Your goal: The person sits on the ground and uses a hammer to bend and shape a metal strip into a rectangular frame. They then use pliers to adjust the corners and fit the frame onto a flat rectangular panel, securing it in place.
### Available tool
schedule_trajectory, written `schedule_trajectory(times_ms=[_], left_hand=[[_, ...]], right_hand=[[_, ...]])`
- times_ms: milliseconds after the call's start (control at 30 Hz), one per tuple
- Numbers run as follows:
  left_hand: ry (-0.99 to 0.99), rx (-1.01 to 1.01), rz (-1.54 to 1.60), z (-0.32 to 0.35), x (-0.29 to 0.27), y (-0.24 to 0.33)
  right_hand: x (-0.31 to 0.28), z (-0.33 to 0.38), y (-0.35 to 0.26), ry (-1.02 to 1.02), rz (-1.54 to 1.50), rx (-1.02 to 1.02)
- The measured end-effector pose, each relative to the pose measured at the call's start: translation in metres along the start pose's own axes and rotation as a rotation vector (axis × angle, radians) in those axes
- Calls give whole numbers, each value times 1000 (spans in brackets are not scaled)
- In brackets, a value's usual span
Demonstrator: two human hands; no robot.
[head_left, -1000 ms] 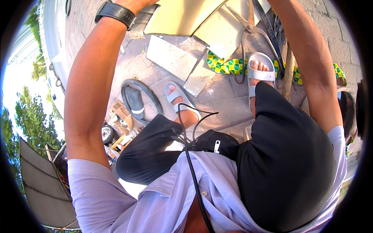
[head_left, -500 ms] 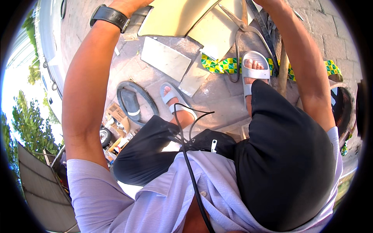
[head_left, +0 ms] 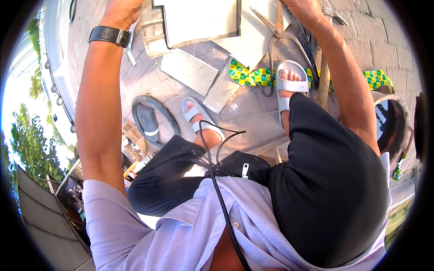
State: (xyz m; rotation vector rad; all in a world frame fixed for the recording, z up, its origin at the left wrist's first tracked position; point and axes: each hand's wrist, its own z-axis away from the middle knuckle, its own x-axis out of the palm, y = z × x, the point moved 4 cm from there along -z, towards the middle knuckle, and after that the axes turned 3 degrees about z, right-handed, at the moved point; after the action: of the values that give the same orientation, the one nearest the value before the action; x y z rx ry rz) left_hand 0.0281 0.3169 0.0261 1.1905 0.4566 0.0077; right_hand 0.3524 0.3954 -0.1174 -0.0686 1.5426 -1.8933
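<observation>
At the top edge of the view, my left hand (head_left: 123,11), with a black watch (head_left: 110,35) on its wrist, is cut off so that its fingers are mostly hidden. My right hand (head_left: 307,12) is also cut off at the top, beside the handles and blades of large metal shears (head_left: 276,34). Between the hands is a pale cream sheet (head_left: 199,22) with a dark edge and a stepped corner, running out of view at the top. I cannot tell whether either hand grips it. Another cream sheet (head_left: 251,47) lies partly under it.
Loose pale offcuts (head_left: 189,71) lie on the paving before my sandalled feet. A black rubber ring (head_left: 156,119) sits left, a green-yellow checked strip (head_left: 248,77) and wooden handle (head_left: 323,86) right. A hammer head (head_left: 335,16) shows upper right, a round metal container (head_left: 395,122) far right.
The cream sheet has turned and shifted left, showing its stepped corner. My left hand has moved left and down into view; my right hand has come slightly lower.
</observation>
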Motion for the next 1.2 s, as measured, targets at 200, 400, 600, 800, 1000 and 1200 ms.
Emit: schedule_trajectory(times_ms=[200, 400, 600, 800, 1000, 1200], left_hand=[[368, -68, 376, 32, -19, -57], [710, -218, 702, 59, 4, -142], [941, -327, 1090, 85, 42, -196], [988, -356, 1163, 107, 36, -253], [914, -469, 1392, 115, 87, -277], [763, -443, 1581, 127, 133, -277]], right_hand=[[22, 24, 34, -57, -118, 35], [3, 53, 64, -7, 108, -1], [-52, 88, 93, 225, 685, -121], [-48, 121, 96, 178, 882, -267], [2, 129, 108, -81, 833, 50], [18, 111, 95, -211, 1062, 165]])
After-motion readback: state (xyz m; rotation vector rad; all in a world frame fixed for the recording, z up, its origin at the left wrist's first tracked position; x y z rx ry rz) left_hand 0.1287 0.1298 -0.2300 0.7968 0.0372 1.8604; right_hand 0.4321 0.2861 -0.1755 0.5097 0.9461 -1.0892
